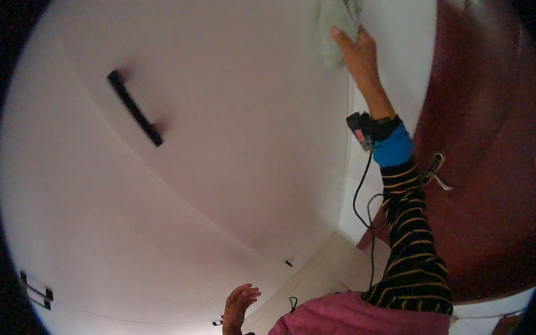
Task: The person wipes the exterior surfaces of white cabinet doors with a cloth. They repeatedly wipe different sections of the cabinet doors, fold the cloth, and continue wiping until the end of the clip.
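My right hand [361,55] reaches far forward and grips a pale, crumpled cloth [337,32], with a brownish patch [353,3] at its far end. The cloth touches the white surface around the edge of a large white cabinet front [229,124]; blur hides its exact outline. My left hand [240,305] is low in the picture, beside the cabinet front. Its fingers are slightly bent and somewhat apart, and nothing shows in them.
Black bar handles [135,108] stick out from the cabinet front. A glossy red-brown panel [479,124] curves along the right, with a small fitting [434,165] bearing a pale strip. Black cable [355,199] hangs from my right wrist device [360,131]. Pale floor tiles [329,260] show below.
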Motion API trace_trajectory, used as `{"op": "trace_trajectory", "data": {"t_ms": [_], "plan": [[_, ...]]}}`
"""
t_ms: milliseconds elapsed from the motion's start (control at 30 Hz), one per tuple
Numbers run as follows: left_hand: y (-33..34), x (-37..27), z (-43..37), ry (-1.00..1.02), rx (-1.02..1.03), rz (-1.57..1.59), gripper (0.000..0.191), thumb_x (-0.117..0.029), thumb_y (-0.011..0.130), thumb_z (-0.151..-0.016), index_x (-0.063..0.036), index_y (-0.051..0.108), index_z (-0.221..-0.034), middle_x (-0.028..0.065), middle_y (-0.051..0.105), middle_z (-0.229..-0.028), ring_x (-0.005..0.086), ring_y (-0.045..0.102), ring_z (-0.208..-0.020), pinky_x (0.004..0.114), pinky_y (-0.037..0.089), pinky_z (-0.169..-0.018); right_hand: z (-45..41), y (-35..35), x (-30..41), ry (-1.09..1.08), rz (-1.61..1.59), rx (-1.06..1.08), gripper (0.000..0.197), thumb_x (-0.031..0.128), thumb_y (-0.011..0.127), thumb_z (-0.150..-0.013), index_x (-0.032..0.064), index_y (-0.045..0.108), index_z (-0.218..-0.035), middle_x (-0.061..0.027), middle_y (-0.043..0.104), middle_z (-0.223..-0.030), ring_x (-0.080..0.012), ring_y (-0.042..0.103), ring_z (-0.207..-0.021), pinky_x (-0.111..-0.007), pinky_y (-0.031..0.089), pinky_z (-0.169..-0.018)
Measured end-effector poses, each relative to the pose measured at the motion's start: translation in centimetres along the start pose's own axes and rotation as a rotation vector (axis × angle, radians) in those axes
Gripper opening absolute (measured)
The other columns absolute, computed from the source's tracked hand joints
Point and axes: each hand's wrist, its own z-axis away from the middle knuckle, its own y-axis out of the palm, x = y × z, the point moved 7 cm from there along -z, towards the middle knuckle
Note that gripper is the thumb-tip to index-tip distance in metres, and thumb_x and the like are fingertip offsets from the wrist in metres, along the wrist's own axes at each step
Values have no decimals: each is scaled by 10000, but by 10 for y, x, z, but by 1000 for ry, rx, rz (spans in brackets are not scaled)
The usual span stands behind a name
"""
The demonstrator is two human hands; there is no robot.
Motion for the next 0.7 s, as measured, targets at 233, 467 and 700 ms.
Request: {"op": "trace_trajectory", "data": {"t_ms": [233, 467, 700], "plan": [[-28, 34, 32, 18, -111, 19, 356, -239, 558, -925, -13, 536, -1199, 139, 645, -1071, 256, 620, -1019, 350, 480, -878, 128, 52, 82, -575, 368, 7, 613, -38, 683, -637, 121, 591, -1222, -135, 493, -1041, -323, 513, -984, -354, 445, -845], [2, -9, 8, -17, -67, -61, 383, -281, 577, -911, -28, 552, -1197, 135, 641, -1088, 242, 612, -1027, 338, 468, -881, 222, 80, 79, -639, 42, 199, 479, 56, 726, -672, 208, 668, -1122, -61, 531, -994, -273, 529, -919, -394, 430, -797], [55, -1, 9, 59, -55, -56, 381, -277, 574, -915, -33, 546, -1206, 127, 638, -1101, 230, 609, -1027, 334, 462, -889, 198, 35, 71, -717, 136, 288, 404, 129, 728, -687, 222, 684, -1078, -56, 515, -915, -257, 510, -855, -429, 431, -728]]}}
